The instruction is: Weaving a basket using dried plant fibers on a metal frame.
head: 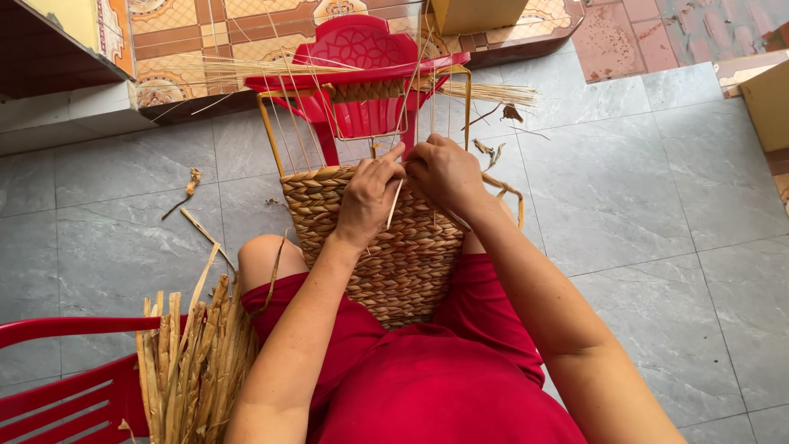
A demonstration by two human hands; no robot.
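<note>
Hands met at the top edge of a half-woven basket [394, 247] held between the knees to steady it, left hand [367, 201] pinching a pale strand [395, 203], right hand [446, 174] closed on fibres beside it.

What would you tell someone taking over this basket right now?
Left hand: on the woven edge of the basket, pinching a pale strand.
Right hand: closed on the weave beside it, at the same edge.
Basket lies between the knees, its wire frame resting against a red stool.
Done: the lower part is woven.
Left: the upper frame holds only thin upright strands.
Spare dried fibre lies by the left knee, next to a red chair.
</note>
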